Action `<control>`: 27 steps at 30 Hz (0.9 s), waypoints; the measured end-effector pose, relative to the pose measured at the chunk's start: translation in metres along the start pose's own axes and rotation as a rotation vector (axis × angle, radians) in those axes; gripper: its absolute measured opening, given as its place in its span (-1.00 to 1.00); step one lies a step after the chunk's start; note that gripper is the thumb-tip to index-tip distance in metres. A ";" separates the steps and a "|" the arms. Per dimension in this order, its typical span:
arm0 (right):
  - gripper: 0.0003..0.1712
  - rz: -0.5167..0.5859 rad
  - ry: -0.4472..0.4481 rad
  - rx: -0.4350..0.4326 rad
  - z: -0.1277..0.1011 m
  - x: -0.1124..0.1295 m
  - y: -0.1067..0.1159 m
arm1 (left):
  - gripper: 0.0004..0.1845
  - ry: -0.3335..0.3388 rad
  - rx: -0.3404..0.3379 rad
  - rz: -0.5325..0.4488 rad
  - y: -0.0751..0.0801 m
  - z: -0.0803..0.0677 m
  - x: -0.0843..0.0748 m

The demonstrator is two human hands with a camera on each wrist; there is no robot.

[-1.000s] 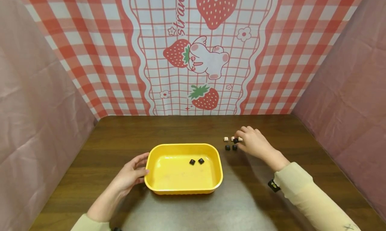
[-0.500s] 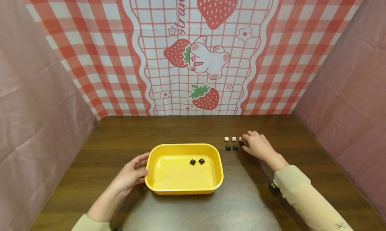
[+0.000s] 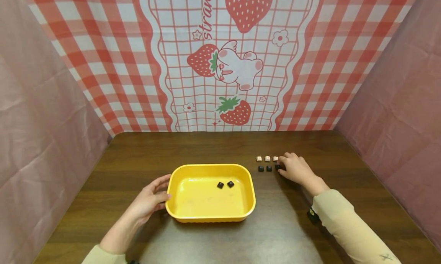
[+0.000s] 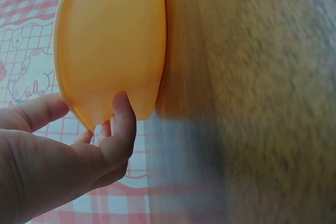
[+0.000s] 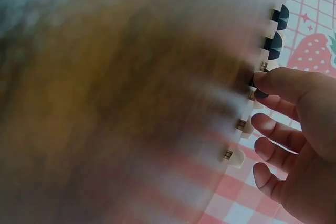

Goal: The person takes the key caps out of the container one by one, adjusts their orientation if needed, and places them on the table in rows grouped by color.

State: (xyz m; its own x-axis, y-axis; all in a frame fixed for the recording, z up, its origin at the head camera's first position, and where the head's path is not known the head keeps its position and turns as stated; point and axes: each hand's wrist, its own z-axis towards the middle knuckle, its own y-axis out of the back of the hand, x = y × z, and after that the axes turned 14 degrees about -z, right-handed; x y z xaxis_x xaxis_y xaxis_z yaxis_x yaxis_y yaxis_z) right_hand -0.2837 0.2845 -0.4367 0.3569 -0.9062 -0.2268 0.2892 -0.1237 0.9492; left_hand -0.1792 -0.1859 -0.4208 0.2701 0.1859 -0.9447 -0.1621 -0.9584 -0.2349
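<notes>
Right hand (image 3: pixel 295 169) pinching a small black block (image 3: pixel 277 167) on the table (image 3: pixel 310 149) — left hand (image 3: pixel 149 200) spread, touching the yellow tray (image 3: pixel 211 215)

Right hand (image 3: pixel 295 168) has drawn back toward 3 o'clock from over the keycap cluster. The black keycap (image 3: pixel 277 167) in its fingertips went from between the rows down onto the table at the 3 o'clock end of the black row; the third pink keycap (image 3: pixel 275 158) is now uncovered.
</notes>
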 end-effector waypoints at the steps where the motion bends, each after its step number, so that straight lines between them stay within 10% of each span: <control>1: -0.81 0.004 0.001 0.002 0.000 0.000 0.000 | -0.31 0.000 0.001 0.000 0.000 0.000 0.000; 27: -0.71 0.019 0.025 -0.081 0.009 0.027 0.050 | -0.32 -0.008 0.003 -0.003 0.000 -0.001 0.000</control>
State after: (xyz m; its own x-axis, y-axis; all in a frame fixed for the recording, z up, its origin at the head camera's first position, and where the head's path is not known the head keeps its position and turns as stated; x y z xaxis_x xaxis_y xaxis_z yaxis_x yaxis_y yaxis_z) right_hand -0.2678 0.2505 -0.3933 0.3845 -0.8976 -0.2155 0.3528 -0.0728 0.9329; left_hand -0.1783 -0.1859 -0.4211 0.2633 0.1904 -0.9457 -0.1640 -0.9572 -0.2384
